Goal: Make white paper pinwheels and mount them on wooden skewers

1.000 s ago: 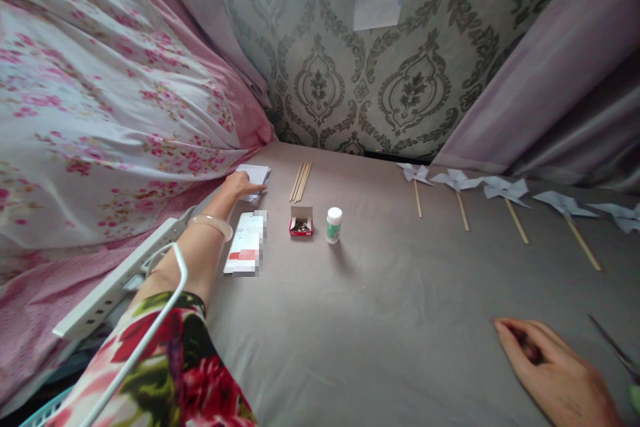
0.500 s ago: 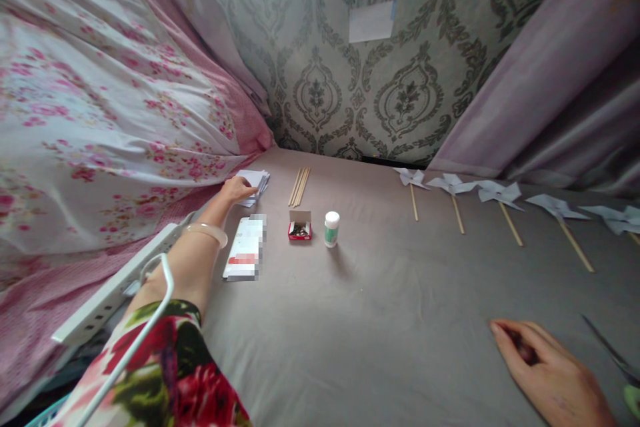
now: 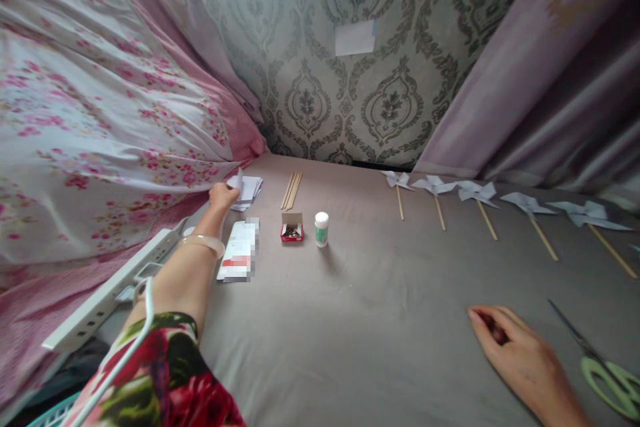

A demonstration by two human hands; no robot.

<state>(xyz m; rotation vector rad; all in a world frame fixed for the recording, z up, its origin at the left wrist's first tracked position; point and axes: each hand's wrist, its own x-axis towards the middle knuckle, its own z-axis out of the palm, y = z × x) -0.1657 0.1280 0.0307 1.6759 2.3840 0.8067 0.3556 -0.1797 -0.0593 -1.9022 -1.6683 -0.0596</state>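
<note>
At the far left, my left hand (image 3: 224, 195) pinches a sheet of white paper (image 3: 239, 181), its edge raised off the paper stack (image 3: 250, 192). A pale bangle circles that wrist. On the right, my right hand (image 3: 523, 353) rests on the grey cloth with its fingers curled and its thumb against the index finger; nothing shows in it. Scissors with light green handles (image 3: 607, 380) lie beside it. Near my left forearm are a phone-like white object (image 3: 237, 250), partly blurred out, and a small red box (image 3: 292, 232) holding small metallic pieces.
A white bottle with a green label (image 3: 321, 230) stands right of the box. Several wooden sticks (image 3: 291, 191) lie behind it. Paper pinwheels on sticks (image 3: 477, 193) form a row at the right. A white power strip (image 3: 115, 290) and cable run along the left edge.
My left hand has drawn back left on the paper stack and now lifts a sheet's edge. My right hand keeps its curled pose. The view has shifted, showing more of the scissors.
</note>
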